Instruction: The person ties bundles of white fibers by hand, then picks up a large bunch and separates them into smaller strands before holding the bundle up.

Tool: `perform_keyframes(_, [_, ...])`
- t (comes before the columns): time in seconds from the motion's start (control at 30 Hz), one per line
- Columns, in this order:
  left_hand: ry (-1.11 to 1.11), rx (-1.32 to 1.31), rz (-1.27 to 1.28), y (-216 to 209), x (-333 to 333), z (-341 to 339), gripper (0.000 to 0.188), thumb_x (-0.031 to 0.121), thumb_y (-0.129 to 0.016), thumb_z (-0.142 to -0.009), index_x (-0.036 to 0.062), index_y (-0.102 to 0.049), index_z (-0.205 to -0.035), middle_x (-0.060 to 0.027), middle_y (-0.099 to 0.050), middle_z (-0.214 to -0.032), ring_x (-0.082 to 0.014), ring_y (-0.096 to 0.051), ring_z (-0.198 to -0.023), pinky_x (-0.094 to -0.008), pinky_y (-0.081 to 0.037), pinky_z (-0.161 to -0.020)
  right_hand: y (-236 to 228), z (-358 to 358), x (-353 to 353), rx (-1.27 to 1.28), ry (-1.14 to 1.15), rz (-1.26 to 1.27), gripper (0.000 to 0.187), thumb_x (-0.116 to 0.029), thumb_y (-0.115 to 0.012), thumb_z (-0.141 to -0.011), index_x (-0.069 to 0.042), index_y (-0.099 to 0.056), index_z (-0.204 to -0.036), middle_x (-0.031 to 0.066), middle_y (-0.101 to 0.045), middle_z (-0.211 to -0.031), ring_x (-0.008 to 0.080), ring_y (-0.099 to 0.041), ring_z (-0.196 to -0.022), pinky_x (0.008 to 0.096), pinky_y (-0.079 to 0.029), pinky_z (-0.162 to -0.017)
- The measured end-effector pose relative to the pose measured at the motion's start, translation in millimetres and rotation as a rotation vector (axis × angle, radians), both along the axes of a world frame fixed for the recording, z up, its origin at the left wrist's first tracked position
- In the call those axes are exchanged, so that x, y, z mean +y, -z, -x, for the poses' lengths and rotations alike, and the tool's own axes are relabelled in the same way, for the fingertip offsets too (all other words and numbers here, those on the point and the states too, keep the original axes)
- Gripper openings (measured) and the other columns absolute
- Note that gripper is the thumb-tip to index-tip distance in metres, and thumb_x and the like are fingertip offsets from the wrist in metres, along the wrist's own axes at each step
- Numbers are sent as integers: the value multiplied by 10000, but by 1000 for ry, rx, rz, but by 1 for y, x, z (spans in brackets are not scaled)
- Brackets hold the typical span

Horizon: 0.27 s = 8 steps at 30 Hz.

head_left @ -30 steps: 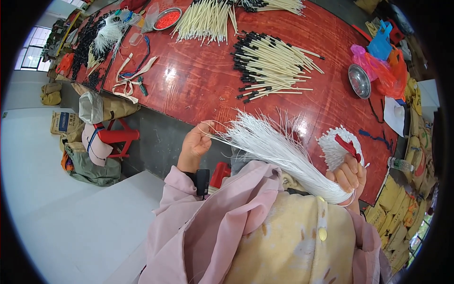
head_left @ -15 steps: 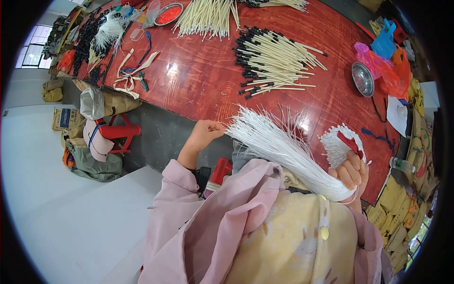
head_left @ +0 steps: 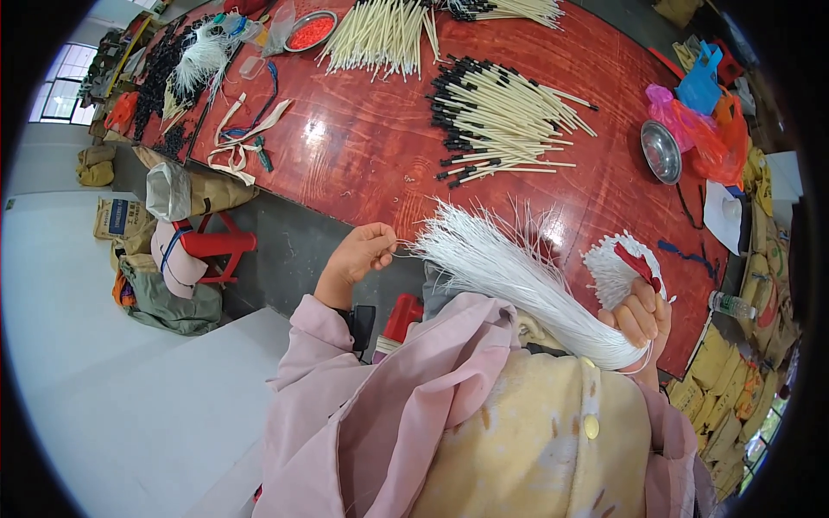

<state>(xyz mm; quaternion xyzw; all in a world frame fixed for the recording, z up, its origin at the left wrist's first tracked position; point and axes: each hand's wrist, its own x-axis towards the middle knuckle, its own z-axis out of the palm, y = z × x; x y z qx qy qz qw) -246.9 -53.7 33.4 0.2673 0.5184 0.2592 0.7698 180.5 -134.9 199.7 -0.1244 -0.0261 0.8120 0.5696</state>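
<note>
A thick bundle of white strings [head_left: 518, 276] lies across my lap at the table's edge, its loose ends fanned out to the left. My right hand [head_left: 637, 316] is closed around the folded end of this bundle, where a dark red tie [head_left: 637, 262] wraps the knotted ends. At the fanned tips, my left hand [head_left: 363, 252] pinches a thin strand that runs toward the bundle. Beyond the bundle, a pile of cream sticks with black tips [head_left: 509, 116] lies on the red table [head_left: 345, 164].
More cream sticks [head_left: 380, 39] lie at the far side, near a bowl of red pieces [head_left: 311, 33]. On the right are a metal bowl [head_left: 661, 152], plastic bags [head_left: 704, 112] and a bottle [head_left: 732, 304]. A red stool [head_left: 226, 250] stands left, below the table.
My left hand has moved slightly left and down, away from the string tips, drawing the strand outward. My right hand keeps its hold on the bundle.
</note>
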Motion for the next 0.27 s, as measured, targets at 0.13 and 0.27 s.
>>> perform_keyframes(0.13, [-293,264,-99,-2,-4,-24,191,224,-669,-872,67,-596,-953,-4,-593,-758,-90,-568,-571,-209,-412,-449,-1,0,3,-13,11,16,183,-234,-447,-972,-122,-428,-828,-51,-471,-544,87,-431,-470,295,-364,-764])
perform_keyframes(0.27, [-213,486,49,28,-15,-11,590,265,-697,-854,58,-410,-1327,-160,-541,-1196,-151,-617,-612,-258,-469,-478,1,0,3,-4,9,19,186,-247,-460,-966,-121,-423,-834,-51,-470,-547,90,-431,-469,309,-367,-780])
